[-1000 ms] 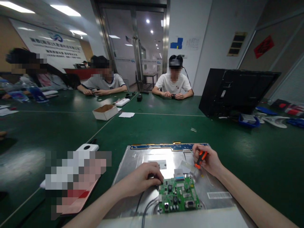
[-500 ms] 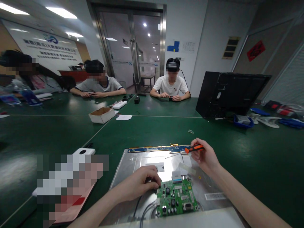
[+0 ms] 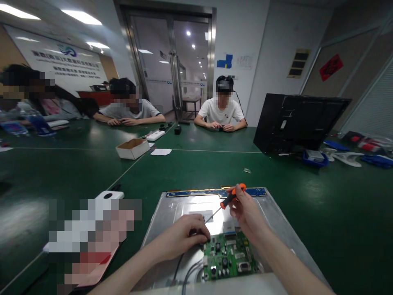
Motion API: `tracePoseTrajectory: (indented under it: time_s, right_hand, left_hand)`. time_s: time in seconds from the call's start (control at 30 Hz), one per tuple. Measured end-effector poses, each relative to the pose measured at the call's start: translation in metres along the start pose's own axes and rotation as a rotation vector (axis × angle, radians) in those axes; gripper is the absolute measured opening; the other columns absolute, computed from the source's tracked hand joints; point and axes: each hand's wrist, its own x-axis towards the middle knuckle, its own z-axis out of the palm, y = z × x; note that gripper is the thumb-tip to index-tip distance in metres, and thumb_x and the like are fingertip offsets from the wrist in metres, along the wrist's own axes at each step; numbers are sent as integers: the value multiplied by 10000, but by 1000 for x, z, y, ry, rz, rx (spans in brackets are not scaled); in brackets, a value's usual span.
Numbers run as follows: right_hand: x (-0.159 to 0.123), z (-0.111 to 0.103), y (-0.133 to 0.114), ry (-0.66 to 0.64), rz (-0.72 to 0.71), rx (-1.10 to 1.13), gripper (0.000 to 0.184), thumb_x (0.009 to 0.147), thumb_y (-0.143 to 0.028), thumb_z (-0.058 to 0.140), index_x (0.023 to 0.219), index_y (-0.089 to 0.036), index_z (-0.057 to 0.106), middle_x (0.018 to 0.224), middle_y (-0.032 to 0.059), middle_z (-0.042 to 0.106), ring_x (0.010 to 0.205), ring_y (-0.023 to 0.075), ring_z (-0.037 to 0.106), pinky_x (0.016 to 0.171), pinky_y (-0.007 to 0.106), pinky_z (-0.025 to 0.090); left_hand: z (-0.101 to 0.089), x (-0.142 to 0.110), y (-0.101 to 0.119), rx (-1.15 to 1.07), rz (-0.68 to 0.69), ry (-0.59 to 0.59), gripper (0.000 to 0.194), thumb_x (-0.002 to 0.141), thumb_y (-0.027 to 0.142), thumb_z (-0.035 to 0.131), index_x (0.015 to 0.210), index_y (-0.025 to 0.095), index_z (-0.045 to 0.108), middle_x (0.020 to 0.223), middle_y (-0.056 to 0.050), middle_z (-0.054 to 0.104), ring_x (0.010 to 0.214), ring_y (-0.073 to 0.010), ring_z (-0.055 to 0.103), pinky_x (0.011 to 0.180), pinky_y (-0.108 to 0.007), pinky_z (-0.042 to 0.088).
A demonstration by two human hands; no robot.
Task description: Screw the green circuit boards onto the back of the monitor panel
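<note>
My right hand [image 3: 245, 209] grips a screwdriver [image 3: 229, 199] with an orange and black handle. Its thin shaft slants down to the left, and the tip ends close to the fingers of my left hand [image 3: 187, 233]. Those fingers are curled together at the upper left corner of a green circuit board [image 3: 229, 256]; what they pinch, if anything, is hidden. The board sits on a silvery metal panel [image 3: 159, 221], with dark cables on its left side and a flat ribbon at its top edge. Along the panel's far edge runs a narrow blue circuit strip [image 3: 190, 193].
Left of the panel lie a white device [image 3: 110, 196] and a pinkish flat item [image 3: 118, 241], partly blurred out. An open cardboard box [image 3: 132, 152] stands farther off. At the right is a black monitor housing [image 3: 294, 123]. Several people sit across the green table [image 3: 190, 170].
My right hand has moved left and inward with the screwdriver, turning its shaft downward so the tip comes near my left fingers. The left hand has barely moved.
</note>
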Motion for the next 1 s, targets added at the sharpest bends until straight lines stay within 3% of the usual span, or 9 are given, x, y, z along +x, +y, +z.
tracePoseTrajectory:
  time_s: [0.3,1.0]
  right_hand:
    - [2,-3,1,50,-22,-69,649,567,-725,812,914,-200,652,627,-52,578,438,100,551,332,174,301]
    - [3,-4,7,16,-11,-138,614,618,-725,772,907,-206,617,619,-58,569,411,99,541,317,181,282]
  left_hand:
    - [-1,1,-2,11,11,18,127,872,178,635,841,199,757,802,-7,635,787,-161,586,715,-256,420]
    - [-2,1,-3,17,31,8,135,873,128,654,825,197,759,797,-5,652,796,-158,594,725,-258,429]
